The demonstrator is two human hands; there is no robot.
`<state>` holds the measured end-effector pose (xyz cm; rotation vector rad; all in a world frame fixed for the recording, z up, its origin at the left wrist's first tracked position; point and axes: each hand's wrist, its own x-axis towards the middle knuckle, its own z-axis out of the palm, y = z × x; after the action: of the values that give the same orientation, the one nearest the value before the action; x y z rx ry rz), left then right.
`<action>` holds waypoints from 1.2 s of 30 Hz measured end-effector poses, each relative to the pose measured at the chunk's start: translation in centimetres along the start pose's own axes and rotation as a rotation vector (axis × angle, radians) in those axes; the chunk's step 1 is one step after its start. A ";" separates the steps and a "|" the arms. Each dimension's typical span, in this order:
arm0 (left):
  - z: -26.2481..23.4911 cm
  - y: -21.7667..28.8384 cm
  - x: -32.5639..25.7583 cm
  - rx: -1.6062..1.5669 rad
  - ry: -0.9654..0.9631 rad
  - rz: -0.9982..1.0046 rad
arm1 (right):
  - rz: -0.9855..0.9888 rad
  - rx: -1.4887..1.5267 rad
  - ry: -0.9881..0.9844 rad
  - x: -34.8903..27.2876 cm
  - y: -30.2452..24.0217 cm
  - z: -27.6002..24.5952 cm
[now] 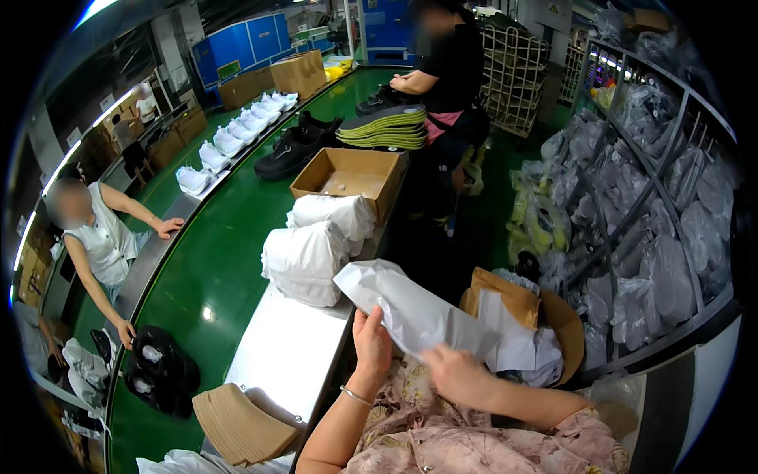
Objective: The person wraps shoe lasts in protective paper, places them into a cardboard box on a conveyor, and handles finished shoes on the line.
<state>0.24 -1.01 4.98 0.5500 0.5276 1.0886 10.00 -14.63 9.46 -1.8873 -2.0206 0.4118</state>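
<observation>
In front of my body is a crumpled piece of white wrapping paper (410,304), raised above the bench edge. My left hand (371,344) grips its lower left side, with the thumb pointing up. My right hand (459,375) is closed at the lower edge of the paper, slightly smeared by motion, its fingertips partly hidden. Whether anything lies inside the paper I cannot tell. Just beyond it, two bulky bundles wrapped in white paper (306,261) rest against each other at the end of a white board (272,347).
Brown cardboard pieces (241,423) are stacked at the near left. An open carton (347,178), insoles (383,126) and black shoes (292,150) lie farther along the green belt (209,265). Co-workers stand across and ahead. On my right are a paper-filled carton (564,332) and a caged rack (639,197).
</observation>
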 end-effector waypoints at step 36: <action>-1.0 1.4 1.1 1.037 0.107 0.547 | 0.288 -0.083 0.277 9.0 5.3 -1.8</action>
<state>-0.96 0.64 5.05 1.6158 1.0799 1.3144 15.07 -5.31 9.25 -2.1597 -1.6175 0.1280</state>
